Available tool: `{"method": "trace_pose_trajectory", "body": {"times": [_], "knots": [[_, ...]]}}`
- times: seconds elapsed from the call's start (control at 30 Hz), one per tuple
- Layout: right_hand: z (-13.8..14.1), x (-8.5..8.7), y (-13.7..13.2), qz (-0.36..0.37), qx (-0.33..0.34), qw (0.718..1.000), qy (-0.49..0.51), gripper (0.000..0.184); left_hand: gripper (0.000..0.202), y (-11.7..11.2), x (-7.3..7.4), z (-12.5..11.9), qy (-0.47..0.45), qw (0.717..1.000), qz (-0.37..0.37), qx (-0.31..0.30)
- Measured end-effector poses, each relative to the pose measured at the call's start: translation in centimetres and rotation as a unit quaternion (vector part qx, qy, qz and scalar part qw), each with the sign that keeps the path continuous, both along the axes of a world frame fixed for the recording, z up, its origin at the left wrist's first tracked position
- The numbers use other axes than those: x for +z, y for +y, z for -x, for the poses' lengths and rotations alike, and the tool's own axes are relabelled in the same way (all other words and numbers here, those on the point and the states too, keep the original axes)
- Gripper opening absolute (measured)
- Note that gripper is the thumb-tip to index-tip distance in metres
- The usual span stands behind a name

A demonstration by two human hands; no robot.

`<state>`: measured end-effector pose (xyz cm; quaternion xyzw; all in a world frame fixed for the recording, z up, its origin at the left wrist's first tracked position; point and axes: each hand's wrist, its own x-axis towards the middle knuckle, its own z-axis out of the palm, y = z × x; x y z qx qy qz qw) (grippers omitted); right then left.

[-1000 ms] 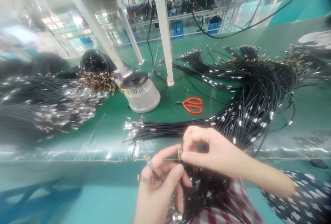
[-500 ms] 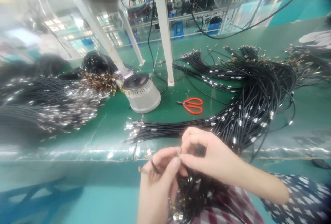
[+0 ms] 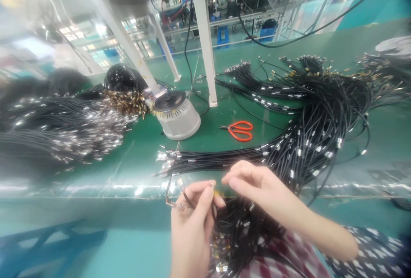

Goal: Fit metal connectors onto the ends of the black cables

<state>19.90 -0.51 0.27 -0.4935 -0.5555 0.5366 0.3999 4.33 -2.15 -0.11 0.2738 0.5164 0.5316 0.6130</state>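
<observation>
My left hand (image 3: pixel 195 218) is closed, pinching a black cable between thumb and forefinger. A small metal end shows at the fingertips. Another dark cable with a silver connector (image 3: pixel 180 181) sticks out between its fingers, and a coppery metal piece (image 3: pixel 175 204) shows beside the knuckles. My right hand (image 3: pixel 253 181) hovers just to the right, apart from the left one. Its thumb and forefinger are drawn together, and whatever they may hold is hidden. Below both hands, a heap of black cables (image 3: pixel 237 222) with metal ends lies on my lap over checked cloth.
Orange-handled scissors (image 3: pixel 240 131) lie on the green table (image 3: pixel 141 141). Behind them are a round grey-white device (image 3: pixel 181 119) and a white post (image 3: pixel 205 46). Black cable bundles spread at right (image 3: pixel 314 115) and left (image 3: pixel 80 115). A blue stool (image 3: pixel 51 243) stands lower left.
My right hand has drawn away from my left fingertips, slightly right and down. My left hand has shifted a little left, still gripping the cable.
</observation>
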Motion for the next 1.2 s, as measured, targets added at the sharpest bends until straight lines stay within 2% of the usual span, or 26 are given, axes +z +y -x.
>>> {"method": "trace_pose_trajectory", "body": {"times": [0.23,0.37,0.53,0.63,0.8,1.03,1.2], "knots": [[1.8,0.7,-0.5,-0.024,-0.027,0.999,-0.017,0.006,0.013,0.1,0.2,-0.2,-0.013,1.000,0.006,0.023],[1.8,0.6,-0.4,-0.028,-0.047,0.998,-0.020,0.018,0.011,0.1,0.1,0.0,-0.026,1.000,-0.002,-0.003],[1.6,0.3,-0.4,-0.042,-0.038,0.998,-0.022,0.017,0.024,0.1,-0.2,1.0,-0.035,0.996,0.019,-0.078],[1.5,0.3,-0.5,-0.054,-0.037,0.997,-0.029,0.016,0.023,0.4,-0.2,1.5,-0.027,0.993,0.018,-0.111],[1.6,0.2,-0.4,-0.067,-0.040,0.996,-0.039,0.016,0.018,0.8,-0.4,1.6,0.001,0.993,0.021,-0.112],[2.2,0.3,-0.1,-0.086,-0.053,0.994,-0.052,0.022,0.015,0.5,-0.7,1.4,-0.031,0.993,0.007,-0.110],[2.3,0.1,0.5,-0.050,-0.003,0.999,-0.006,0.023,0.015,0.5,-0.9,1.3,-0.048,0.992,-0.003,-0.116]]}}
